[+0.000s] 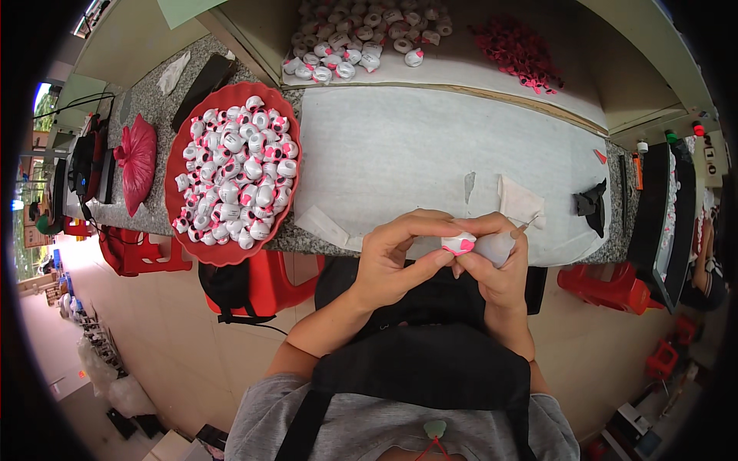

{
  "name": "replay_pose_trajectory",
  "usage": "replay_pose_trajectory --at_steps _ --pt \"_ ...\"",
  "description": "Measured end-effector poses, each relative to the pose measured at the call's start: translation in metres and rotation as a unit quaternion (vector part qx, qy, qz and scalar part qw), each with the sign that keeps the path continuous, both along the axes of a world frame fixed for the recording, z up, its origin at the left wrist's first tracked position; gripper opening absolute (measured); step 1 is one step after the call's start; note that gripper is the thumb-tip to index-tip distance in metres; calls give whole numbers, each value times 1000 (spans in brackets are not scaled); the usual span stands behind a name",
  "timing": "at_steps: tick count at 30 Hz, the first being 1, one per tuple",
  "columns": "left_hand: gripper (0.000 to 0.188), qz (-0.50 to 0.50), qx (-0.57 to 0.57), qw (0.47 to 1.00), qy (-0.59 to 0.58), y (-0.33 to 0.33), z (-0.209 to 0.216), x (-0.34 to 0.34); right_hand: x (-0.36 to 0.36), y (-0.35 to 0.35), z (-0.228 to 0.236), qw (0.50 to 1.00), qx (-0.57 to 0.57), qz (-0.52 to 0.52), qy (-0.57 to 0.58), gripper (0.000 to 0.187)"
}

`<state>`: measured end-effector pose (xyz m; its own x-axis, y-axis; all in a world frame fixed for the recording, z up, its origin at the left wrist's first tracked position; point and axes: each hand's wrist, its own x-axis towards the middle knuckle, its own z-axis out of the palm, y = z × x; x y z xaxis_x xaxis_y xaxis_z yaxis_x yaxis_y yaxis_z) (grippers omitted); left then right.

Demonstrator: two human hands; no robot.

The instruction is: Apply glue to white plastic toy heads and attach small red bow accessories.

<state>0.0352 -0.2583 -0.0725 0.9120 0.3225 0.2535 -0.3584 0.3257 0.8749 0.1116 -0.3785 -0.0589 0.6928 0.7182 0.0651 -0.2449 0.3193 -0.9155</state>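
Near the front edge of the bench, my left hand (392, 257) pinches a small white rounded figure (457, 244) with a pink patch on it. My right hand (503, 283) meets it from the other side, fingers wrapped round a translucent squeeze bottle (496, 247) with a thin needle-like tip. The bottle lies tilted, its tip pointing up and right, away from the figure. Fingertips of both hands are close together at the figure. Beneath and beyond them spreads a white paper sheet (384, 154).
Left of the sheet, a red scalloped basin (211, 257) is heaped with similar figures. The shelf behind carries white pieces (346, 38) and a pile of small pink parts (523, 54). A folded white cloth (523, 201) and black scrap (592, 207) lie right. Red stools (607, 288) stand below.
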Motion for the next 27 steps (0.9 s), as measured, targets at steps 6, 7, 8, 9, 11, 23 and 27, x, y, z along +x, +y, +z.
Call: replay_pose_trajectory --at_steps 6,7,8,9,11,23,27 --pt "25 5 -12 1000 7 -4 4 0 4 -4 3 1000 -7 22 13 24" --pt "25 4 -12 1000 7 -4 4 0 4 -3 3 1000 -7 22 15 24" --pt "24 5 -8 1000 5 -5 4 0 4 -3 3 1000 -6 22 17 24" --pt "24 5 -5 1000 2 -5 4 0 4 -3 2 1000 -7 22 17 24" --pt "23 4 -8 1000 2 -6 4 1 3 -3 1 1000 5 19 19 23" --pt "22 -9 -29 1000 7 1 4 -1 2 6 1 999 17 26 43 22" --pt "17 -16 6 1000 -22 -1 1 0 -3 -3 -2 998 34 -2 57 22"
